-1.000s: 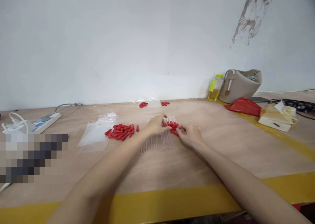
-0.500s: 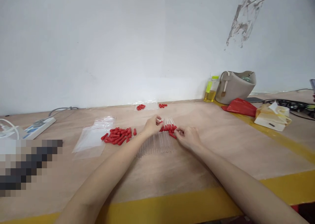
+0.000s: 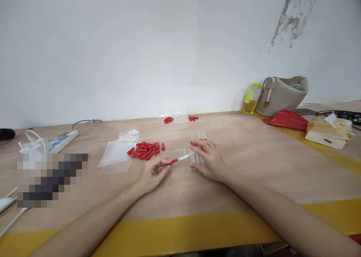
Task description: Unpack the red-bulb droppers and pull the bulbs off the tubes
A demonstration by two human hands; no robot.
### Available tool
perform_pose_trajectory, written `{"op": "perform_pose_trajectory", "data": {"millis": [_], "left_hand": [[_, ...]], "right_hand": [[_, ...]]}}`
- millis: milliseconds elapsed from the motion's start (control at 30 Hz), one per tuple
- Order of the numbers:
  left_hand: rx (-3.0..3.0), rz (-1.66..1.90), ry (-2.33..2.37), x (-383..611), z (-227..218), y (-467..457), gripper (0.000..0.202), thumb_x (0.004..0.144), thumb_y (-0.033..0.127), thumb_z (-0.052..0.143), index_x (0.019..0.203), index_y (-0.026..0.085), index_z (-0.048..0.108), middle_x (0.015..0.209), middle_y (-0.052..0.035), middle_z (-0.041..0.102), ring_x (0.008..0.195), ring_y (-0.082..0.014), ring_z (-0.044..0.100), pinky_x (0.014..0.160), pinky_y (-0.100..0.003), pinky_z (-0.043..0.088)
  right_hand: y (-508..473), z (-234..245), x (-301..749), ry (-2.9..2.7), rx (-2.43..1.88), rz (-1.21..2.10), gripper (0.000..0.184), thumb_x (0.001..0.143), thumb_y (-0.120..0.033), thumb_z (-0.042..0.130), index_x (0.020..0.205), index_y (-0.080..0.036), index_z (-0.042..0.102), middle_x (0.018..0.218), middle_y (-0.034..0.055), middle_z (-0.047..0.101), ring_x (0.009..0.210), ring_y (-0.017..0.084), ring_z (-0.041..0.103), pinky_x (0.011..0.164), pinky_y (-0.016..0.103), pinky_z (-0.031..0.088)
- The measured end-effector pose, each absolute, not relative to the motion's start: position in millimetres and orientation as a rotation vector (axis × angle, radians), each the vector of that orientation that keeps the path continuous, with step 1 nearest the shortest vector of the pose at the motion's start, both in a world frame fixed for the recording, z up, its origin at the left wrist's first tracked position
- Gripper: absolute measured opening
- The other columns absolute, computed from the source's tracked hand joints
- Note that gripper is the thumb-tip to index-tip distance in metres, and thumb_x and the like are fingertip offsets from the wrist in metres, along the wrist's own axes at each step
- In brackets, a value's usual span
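Observation:
My left hand point(image 3: 154, 172) pinches a dropper by its red rubber bulb point(image 3: 174, 161), and the dropper's clear tube point(image 3: 184, 156) points right toward my other hand. Over there my right hand point(image 3: 210, 161) has its thumb and fingers apart around the tube's far end, with no clear grip on it. Beneath both hands lies a row of clear tubes point(image 3: 180, 167). More clear tubes point(image 3: 199, 135) with red bulbs rest under the right fingers, partly hidden. Loose red bulbs point(image 3: 145, 150) form a pile beyond my left hand.
Clear zip bags point(image 3: 117, 151) lie left of the pile. Two small groups of red bulbs point(image 3: 168, 120) sit near the wall. A power strip point(image 3: 63, 141) is at left. At right stand a bottle point(image 3: 249, 104), a grey bag point(image 3: 282, 97), a red pouch point(image 3: 287, 120) and a tissue pack point(image 3: 328, 133).
My left hand has come back toward me and left, now holding the bulb of a dropper. My right hand has opened from a pinch over the bulbs. The view has shifted slightly left.

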State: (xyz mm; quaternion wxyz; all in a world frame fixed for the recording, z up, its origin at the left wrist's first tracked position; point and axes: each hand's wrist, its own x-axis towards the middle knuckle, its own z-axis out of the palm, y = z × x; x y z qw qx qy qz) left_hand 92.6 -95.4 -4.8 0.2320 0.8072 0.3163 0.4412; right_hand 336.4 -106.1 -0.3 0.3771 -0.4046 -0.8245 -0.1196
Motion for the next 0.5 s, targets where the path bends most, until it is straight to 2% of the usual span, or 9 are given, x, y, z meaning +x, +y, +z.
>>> {"op": "perform_pose_trajectory", "data": {"millis": [100,233,367,500], "left_hand": [[2.347,1.21,0.811,92,-7,-98,0.01,0.078,0.018,0.054,0.085,0.016,0.061,0.088,-0.0074,0.063,0.085,-0.0161,0.06,0.077,-0.03,0.047],[2.413,1.178,0.845,97,-3,-103,0.013,0.078,0.019,0.055,0.091,0.017,0.059,0.089,-0.0068,0.064,0.084,-0.0155,0.059,0.075,-0.029,0.047],[2.519,1.143,0.927,99,-2,-105,0.019,0.079,0.024,0.057,0.097,0.02,0.06,0.086,-0.0047,0.065,0.077,-0.0147,0.06,0.07,-0.027,0.047],[2.627,1.095,0.898,96,-4,-103,0.013,0.082,0.026,0.053,0.088,0.021,0.064,0.074,-0.0023,0.066,0.065,-0.0124,0.059,0.06,-0.023,0.045]], "right_hand": [[-111,-3,326,-2.18,-0.97,-0.349,0.029,0.083,-0.037,0.05,0.107,-0.024,0.059,0.092,0.0048,0.065,0.097,0.02,0.05,0.095,0.045,0.022],[-113,-8,319,-2.205,-0.938,-0.38,0.022,0.087,-0.031,0.045,0.098,-0.026,0.064,0.065,-0.0005,0.064,0.073,0.014,0.051,0.092,0.042,0.021],[-118,-11,313,-2.205,-0.892,-0.394,0.022,0.087,-0.028,0.045,0.1,-0.027,0.062,0.062,-0.0021,0.063,0.064,0.012,0.047,0.086,0.036,0.023],[-124,-10,311,-2.204,-0.851,-0.428,0.02,0.087,-0.025,0.044,0.086,-0.023,0.064,0.059,-0.0025,0.062,0.061,0.011,0.044,0.083,0.034,0.023]]}}
